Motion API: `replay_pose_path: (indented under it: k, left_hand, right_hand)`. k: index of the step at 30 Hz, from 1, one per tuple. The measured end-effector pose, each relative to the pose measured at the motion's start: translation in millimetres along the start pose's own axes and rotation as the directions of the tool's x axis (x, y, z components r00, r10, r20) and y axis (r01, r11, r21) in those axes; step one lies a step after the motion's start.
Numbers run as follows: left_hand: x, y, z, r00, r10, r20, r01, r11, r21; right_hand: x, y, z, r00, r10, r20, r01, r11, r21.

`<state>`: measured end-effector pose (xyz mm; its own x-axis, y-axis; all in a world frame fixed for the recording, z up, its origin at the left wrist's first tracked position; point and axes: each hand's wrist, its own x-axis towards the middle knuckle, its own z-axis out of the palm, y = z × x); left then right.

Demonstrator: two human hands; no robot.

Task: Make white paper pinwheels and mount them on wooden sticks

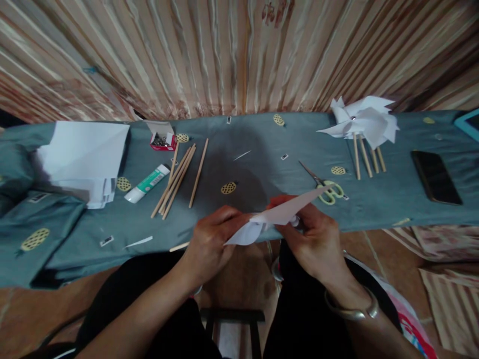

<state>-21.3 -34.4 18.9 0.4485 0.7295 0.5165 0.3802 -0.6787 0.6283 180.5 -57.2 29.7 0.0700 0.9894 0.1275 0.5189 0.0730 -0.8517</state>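
In the head view, a white paper pinwheel (282, 213), seen nearly edge-on, lies between the 2 hands, its long axis running from 8 to 2 o'clock. The left hand (213, 237), curled closed, pinches its 8 o'clock side; the right hand (309, 232) pinches it at 4 o'clock. A wooden dowel (179, 246) projects at 9 o'clock from the left hand; its join is hidden. Scissors (329, 191) lie at 2 o'clock, nearer the right hand.

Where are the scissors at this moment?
In the head view, the scissors lie right of centre on the cloth, just beyond the right hand; the phone is farther right.
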Motion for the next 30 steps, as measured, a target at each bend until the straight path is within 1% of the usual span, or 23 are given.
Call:
replay_pose_path:
  k: [2, 4, 7, 9, 11, 14, 16, 18, 21, 23, 27, 30]
  left_hand:
    - [-2, -4, 2, 1.000, -0.019, -0.003, 0.019, 0.999, -0.027]
    - [-4, -8, 4, 0.998, -0.066, 0.003, 0.066, 0.996, -0.061]
    - [-4, -16, 10, 0.978, -0.207, 0.039, 0.211, 0.965, -0.154]
    - [-1, -20, 14, 0.948, -0.314, 0.058, 0.319, 0.917, -0.241]
    - [3, -22, 18, 0.907, -0.417, 0.058, 0.413, 0.852, -0.321]
    - [9, -25, 22, 0.844, -0.535, 0.029, 0.493, 0.754, -0.434]
    - [12, -27, 24, 0.812, -0.584, 0.006, 0.507, 0.700, -0.503]
    - [14, -30, 26, 0.791, -0.611, -0.001, 0.507, 0.657, -0.558]
    - [18, -36, 27, 0.764, -0.645, 0.003, 0.509, 0.601, -0.616]
    - [23, -39, 27, 0.734, -0.680, -0.001, 0.507, 0.548, -0.665]
    - [35, -40, 26, 0.678, -0.735, 0.010, 0.454, 0.408, -0.792]
    - [43, -40, 26, 0.641, -0.768, 0.014, 0.416, 0.332, -0.847]
  right_hand:
    - [4, 2, 3, 1.000, 0.011, 0.021, -0.011, 1.000, 0.014]
    - [8, 4, 5, 0.998, 0.014, 0.055, -0.015, 1.000, 0.021]
    - [16, 6, 5, 0.994, -0.013, 0.105, 0.015, 1.000, -0.016]
    - [21, 6, 4, 0.993, -0.044, 0.112, 0.051, 0.997, -0.062]
    - [26, 4, 2, 0.993, -0.076, 0.091, 0.085, 0.992, -0.095]
    - [30, 3, 1, 0.993, -0.113, 0.030, 0.115, 0.988, -0.105]
    - [33, 3, 0, 0.993, -0.121, -0.016, 0.118, 0.987, -0.108]
    - [35, 5, 0, 0.988, -0.136, -0.069, 0.127, 0.985, -0.116]
    - [38, 8, 1, 0.968, -0.180, -0.175, 0.158, 0.979, -0.130]
    - [38, 11, 1, 0.953, -0.194, -0.232, 0.165, 0.976, -0.140]
    - [38, 16, 3, 0.941, -0.188, -0.282, 0.155, 0.979, -0.136]
    - [38, 20, 4, 0.932, -0.186, -0.311, 0.140, 0.976, -0.165]
